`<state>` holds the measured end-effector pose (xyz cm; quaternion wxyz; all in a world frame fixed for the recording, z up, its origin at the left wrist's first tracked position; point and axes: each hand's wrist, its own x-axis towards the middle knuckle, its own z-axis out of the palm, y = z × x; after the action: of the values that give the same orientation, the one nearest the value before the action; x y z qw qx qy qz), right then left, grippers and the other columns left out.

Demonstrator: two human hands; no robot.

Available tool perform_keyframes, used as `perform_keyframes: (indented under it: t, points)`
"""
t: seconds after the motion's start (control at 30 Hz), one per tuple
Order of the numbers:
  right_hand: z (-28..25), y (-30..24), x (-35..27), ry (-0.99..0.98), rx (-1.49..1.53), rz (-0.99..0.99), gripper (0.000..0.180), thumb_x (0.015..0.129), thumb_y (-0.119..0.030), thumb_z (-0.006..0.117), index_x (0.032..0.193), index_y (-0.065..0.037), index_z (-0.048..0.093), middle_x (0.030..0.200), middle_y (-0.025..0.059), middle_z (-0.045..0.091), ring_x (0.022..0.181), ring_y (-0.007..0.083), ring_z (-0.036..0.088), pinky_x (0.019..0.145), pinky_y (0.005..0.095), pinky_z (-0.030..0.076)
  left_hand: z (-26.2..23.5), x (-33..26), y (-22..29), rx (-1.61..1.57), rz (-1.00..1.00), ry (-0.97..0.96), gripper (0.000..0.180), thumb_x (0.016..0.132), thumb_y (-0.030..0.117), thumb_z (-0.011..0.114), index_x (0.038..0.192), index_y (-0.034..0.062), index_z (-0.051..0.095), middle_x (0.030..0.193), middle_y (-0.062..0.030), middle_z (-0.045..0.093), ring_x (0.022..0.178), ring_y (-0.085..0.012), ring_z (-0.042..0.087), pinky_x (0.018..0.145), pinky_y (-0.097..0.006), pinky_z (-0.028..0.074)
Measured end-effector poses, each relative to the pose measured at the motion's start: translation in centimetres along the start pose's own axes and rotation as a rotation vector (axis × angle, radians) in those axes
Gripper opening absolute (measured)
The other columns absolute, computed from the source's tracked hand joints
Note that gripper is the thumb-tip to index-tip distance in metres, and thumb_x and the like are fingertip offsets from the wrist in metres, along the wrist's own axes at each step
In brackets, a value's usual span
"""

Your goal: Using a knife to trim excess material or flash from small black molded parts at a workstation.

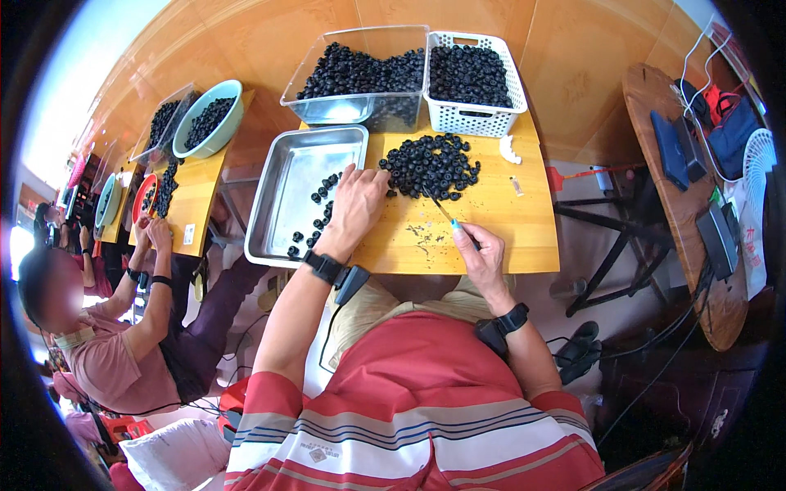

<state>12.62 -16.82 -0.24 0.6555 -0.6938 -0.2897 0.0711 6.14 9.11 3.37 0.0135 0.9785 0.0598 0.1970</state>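
A loose heap of small, round black pieces (pixel 434 166), some with pale spots, lies on a yellow wooden table (pixel 524 237). My left hand (pixel 360 199) is at the heap's left edge, its fingers curled down and together; what they pinch is hidden. In my right hand (pixel 483 254) is a slim pointed tool (pixel 443 209) with a teal band, its dark tip touching the heap's front edge. Left of my left hand, a shallow metal tray (pixel 274 192) holds scattered black pieces, partly covered by my hand and forearm.
Behind the heap stand a clear plastic bin (pixel 352 110) and a white perforated basket (pixel 475 123), both full of black pieces. Dark crumbs (pixel 426 237) dot the table's front. At left, another person (pixel 123 344) works at a table with a pale green basin (pixel 233 123). An oval wooden table (pixel 679 204) stands right.
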Motion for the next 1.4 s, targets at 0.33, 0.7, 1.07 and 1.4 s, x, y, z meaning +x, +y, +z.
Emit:
perform_keyframes:
  t: [0.33, 0.7, 1.07, 1.4]
  points:
    - [-0.1, 0.7, -0.1, -0.025, 0.011, -0.012, 0.039, 0.098, -0.033, 0.069, 0.107, 0.005, 0.073, 0.074, 0.0031, 0.065, 0.067, 0.0077, 0.054, 0.058, 0.0262, 0.042, -5.3, -5.7, 4.5, -0.657, -0.322, 0.161, 0.020, 0.088, 0.007, 0.076, 0.106, 0.0007, 0.070, 0.103, -0.0105, 0.072, 0.084, -0.0205, 0.071, 0.075, -0.031, 0.056]
    - [0.1, -0.1, -0.2, -0.046, -0.015, 0.003, 0.041, 0.099, -0.034, 0.069, 0.107, 0.006, 0.073, 0.075, 0.0013, 0.065, 0.069, 0.0063, 0.053, 0.060, 0.0250, 0.043, -1.7, -7.9, 6.9, -1.760, -0.654, 0.122, 0.018, 0.092, -0.001, 0.073, 0.109, -0.0019, 0.069, 0.106, -0.0109, 0.074, 0.094, -0.0137, 0.071, 0.087, -0.028, 0.059]
    - [0.5, 0.1, -0.3, -0.044, -0.030, 0.032, 0.038, 0.099, -0.031, 0.068, 0.106, 0.006, 0.073, 0.074, 0.0000, 0.063, 0.068, 0.0054, 0.051, 0.060, 0.0250, 0.042, -1.3, -8.3, 7.4, -2.136, -0.820, 0.097, 0.024, 0.095, -0.002, 0.067, 0.119, -0.0002, 0.067, 0.112, -0.0104, 0.072, 0.099, -0.0192, 0.072, 0.094, -0.034, 0.061]
    - [0.3, -0.3, -0.3, -0.075, -0.089, 0.047, 0.035, 0.099, -0.026, 0.069, 0.109, 0.007, 0.072, 0.082, 0.0007, 0.067, 0.075, 0.0064, 0.055, 0.068, 0.0240, 0.046, -1.4, -8.6, 7.8, -2.120, -0.768, 0.076, 0.033, 0.100, 0.006, 0.062, 0.133, -0.0006, 0.061, 0.110, -0.0078, 0.069, 0.098, -0.0167, 0.071, 0.091, -0.032, 0.062]
